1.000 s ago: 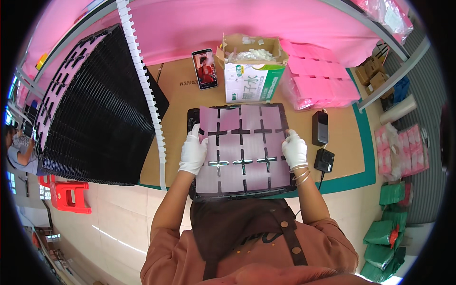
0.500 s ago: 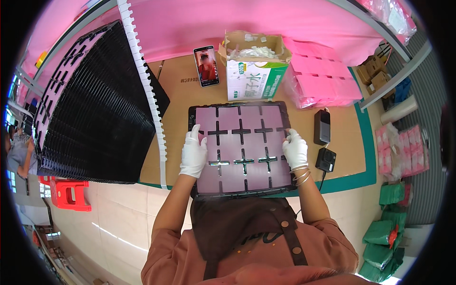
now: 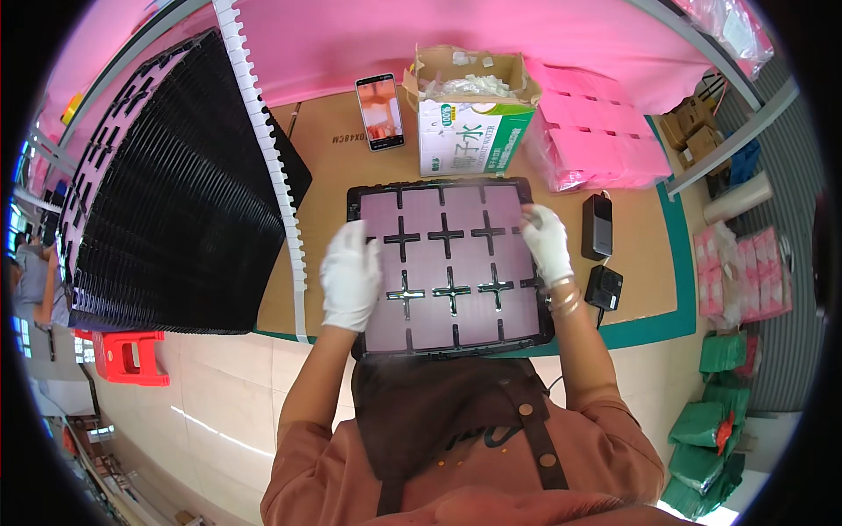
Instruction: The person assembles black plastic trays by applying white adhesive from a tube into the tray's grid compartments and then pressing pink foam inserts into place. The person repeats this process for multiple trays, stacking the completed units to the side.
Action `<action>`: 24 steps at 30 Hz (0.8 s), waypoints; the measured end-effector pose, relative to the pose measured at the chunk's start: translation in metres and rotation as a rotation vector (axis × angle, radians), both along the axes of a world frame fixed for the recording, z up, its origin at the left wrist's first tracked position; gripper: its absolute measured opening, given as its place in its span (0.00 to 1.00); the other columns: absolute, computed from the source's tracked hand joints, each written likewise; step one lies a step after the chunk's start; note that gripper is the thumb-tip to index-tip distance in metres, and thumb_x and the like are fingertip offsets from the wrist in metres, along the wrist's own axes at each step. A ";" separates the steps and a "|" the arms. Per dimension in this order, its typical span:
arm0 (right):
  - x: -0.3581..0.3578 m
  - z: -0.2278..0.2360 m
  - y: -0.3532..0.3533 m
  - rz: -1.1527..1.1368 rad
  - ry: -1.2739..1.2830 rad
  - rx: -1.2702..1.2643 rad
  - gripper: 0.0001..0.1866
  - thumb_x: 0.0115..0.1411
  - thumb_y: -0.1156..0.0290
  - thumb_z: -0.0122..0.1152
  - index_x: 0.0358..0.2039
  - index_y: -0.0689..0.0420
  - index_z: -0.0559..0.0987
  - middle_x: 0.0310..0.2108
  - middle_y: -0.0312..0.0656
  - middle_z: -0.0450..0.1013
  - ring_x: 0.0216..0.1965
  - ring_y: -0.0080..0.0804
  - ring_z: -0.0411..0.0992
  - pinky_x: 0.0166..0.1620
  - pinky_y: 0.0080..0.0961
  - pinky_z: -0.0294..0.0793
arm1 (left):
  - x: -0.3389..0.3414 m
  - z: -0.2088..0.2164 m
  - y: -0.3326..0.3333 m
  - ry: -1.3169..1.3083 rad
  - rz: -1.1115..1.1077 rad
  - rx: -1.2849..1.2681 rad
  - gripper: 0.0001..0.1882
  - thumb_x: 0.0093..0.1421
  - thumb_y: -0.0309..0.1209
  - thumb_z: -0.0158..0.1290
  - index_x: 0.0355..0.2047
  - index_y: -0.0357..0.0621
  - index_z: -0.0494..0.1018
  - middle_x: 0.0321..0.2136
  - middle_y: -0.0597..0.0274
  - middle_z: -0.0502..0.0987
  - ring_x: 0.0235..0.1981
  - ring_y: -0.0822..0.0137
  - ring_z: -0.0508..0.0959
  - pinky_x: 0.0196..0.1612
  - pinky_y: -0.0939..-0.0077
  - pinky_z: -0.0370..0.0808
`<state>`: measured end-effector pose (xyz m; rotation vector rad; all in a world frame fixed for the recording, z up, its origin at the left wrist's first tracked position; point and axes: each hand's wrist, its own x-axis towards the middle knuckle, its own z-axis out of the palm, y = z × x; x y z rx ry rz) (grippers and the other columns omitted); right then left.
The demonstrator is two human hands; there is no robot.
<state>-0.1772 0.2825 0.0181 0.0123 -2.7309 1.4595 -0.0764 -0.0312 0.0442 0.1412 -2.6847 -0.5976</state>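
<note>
A black tray [image 3: 353, 207] lies flat on the cardboard-covered tabletop in front of me, with pinkish-purple panels [image 3: 427, 294] showing between its black cross-shaped dividers. My left hand [image 3: 351, 279], in a white glove and slightly blurred, is over the tray's left edge with fingers stretched out, pointing away from me. At the upper part of the right edge is my right hand [image 3: 547, 244], also white-gloved, fingers extended toward the rim. Whether either hand touches the tray is hard to make out.
A tall stack of black trays [image 3: 184, 193] leans at the left behind a white notched strip [image 3: 263, 131]. Behind the tray are a phone [image 3: 380, 112], an open carton [image 3: 478, 136] and pink packs [image 3: 601, 131]. A power bank [image 3: 597, 227] and a small black device [image 3: 604, 288] lie at the right.
My left hand has shifted off its hold on the tray's left edge. The right hand has slid farther along the right edge, away from me. The phone's picture has changed.
</note>
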 end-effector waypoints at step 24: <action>0.114 -0.013 0.057 0.044 -0.527 -0.176 0.19 0.62 0.63 0.63 0.43 0.65 0.71 0.38 0.50 0.76 0.37 0.37 0.79 0.41 0.34 0.79 | 0.143 -0.007 -0.008 -0.405 -0.509 -0.144 0.35 0.60 0.47 0.56 0.61 0.38 0.62 0.57 0.45 0.68 0.61 0.47 0.66 0.65 0.58 0.59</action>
